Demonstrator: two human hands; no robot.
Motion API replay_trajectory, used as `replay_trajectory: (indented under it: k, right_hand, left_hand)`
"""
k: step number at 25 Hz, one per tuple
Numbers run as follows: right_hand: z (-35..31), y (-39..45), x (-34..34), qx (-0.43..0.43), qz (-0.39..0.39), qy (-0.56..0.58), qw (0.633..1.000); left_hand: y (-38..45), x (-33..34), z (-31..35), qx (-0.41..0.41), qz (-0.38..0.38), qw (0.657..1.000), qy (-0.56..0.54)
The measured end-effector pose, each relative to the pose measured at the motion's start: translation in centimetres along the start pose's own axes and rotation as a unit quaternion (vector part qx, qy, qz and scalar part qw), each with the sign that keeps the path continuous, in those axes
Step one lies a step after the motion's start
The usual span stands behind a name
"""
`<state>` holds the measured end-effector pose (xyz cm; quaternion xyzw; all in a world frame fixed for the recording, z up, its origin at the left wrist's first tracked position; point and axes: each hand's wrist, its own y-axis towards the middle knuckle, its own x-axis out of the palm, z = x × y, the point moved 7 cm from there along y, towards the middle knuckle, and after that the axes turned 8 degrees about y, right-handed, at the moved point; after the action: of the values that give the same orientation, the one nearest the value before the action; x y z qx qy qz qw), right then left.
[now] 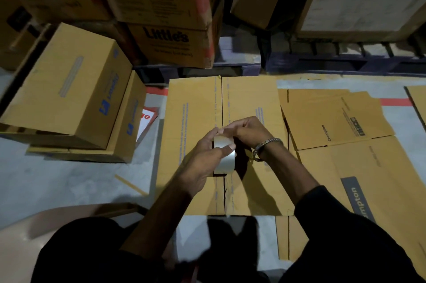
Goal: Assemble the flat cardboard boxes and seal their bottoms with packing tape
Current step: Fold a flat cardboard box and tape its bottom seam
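Our left hand gripped the light, stiff tape roll while our right hand pinched its slippery loose end just above.

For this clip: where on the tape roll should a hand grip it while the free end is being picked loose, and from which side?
Best by its flat side faces, from the left, as the left hand does: thumb over the curved face, fingers behind. The tape roll stands on edge above the box seam, so its curved face stays open for the right hand at its top.

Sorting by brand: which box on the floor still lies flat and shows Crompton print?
The flat box right of the hands; the left boxes are assembled with blue print.
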<state>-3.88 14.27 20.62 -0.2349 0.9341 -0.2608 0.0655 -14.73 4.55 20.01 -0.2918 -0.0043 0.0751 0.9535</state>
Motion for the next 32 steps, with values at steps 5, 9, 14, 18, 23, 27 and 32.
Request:
replay_trajectory:
  k: [5,9,14,18,23,27,32]
  right_hand:
    - [1.3,1.8,0.2,0.003,0.032,-0.007,0.999]
    - [1.9,3.2,-0.1,0.006,0.075,-0.07,0.995]
    - [1.4,3.8,0.0,0.046,0.051,-0.048,0.997]
    - [1.1,3.7,-0.3,0.051,0.009,-0.026,0.998]
    - [0.4,4.4,-0.9,-0.042,0.062,-0.031,0.997]
    - [-0.9,5.0,-1.2,-0.11,0.086,-0.058,0.989]
    - [-2.5,8.5,-2.1,-0.148,0.093,-0.11,0.978]
  left_hand:
    - [-0.2,-0.5,-0.1,-0.025,0.021,0.999,-0.007]
    - [-0.8,0.0,0.1,-0.028,0.014,0.999,-0.013]
    - [-1.0,0.0,0.2,0.005,0.017,1.0,-0.018]
    - [-1.4,0.2,0.7,0.023,-0.005,1.0,-0.001]
    - [-1.6,0.1,1.2,0.014,0.011,1.0,0.0]
    - [-1.6,-0.4,1.3,0.01,0.038,0.999,0.01]
    - [-2.2,0.2,0.3,-0.007,0.028,1.0,0.005]
